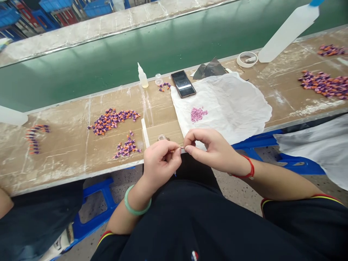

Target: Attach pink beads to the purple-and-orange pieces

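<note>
My left hand (pixel 161 159), with a green bangle at the wrist, is closed in a pinch at the table's front edge. Facing it, my right hand (pixel 210 148) also pinches, and the fingertips nearly meet. A tiny thing seems to be between them, too small to name. Just beyond my right hand, small pink beads (pixel 198 114) lie in a heap on a white cloth (pixel 236 105). A small clear round object (pixel 162 137) sits behind my left hand, partly hidden. To the left are a white flat stick (pixel 145 132) and a small pile of purple-and-orange pieces (pixel 126 148).
A larger pile of purple-and-orange pieces (pixel 111 120) lies left. Along the back edge stand a dropper bottle (pixel 142 77), a phone (pixel 183 84), dark sheets (pixel 210 69) and a tape roll (pixel 247 59). Another person's arm (pixel 4 203) shows at far left.
</note>
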Available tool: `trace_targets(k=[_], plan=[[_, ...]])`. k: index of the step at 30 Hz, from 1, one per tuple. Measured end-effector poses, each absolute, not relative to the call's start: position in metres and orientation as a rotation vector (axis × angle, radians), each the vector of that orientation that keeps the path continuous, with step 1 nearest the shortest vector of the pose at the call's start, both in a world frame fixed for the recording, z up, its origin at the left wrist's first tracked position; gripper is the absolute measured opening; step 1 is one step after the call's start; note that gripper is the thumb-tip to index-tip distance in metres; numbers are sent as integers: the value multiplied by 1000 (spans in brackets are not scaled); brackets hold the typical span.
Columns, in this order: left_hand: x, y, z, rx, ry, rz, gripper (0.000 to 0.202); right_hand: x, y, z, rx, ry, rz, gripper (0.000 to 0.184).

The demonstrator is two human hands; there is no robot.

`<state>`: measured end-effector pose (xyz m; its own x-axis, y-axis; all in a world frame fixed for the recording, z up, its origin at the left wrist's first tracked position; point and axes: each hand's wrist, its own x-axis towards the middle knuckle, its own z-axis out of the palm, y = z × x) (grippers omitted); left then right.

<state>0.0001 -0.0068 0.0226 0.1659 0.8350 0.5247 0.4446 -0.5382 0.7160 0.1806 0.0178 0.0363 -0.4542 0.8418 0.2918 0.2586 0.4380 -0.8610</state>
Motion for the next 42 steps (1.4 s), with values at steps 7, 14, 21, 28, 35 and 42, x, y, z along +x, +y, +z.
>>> trace_targets(k=[7,14,21,28,35,42], plan=[[-1,-6,17,2126,1194,1325,14,176,17,35,-972,-1901,1070,11],[-4,-7,22,1872,1197,1233,17,171,20,31,-903,-1922,1084,9],[-30,-10,10,1415,1159,1304,13,167,38,31,-803,-2116,1033,12],[-72,-15,-23,1068,1257,1253,27,139,92,20,-872,-2660,885,19],[-81,-17,-31,1045,1264,1176,20,110,115,19,-924,-3080,596,31],[-84,-13,-35,996,1239,1182,16,101,113,20,-922,-3233,446,30]])
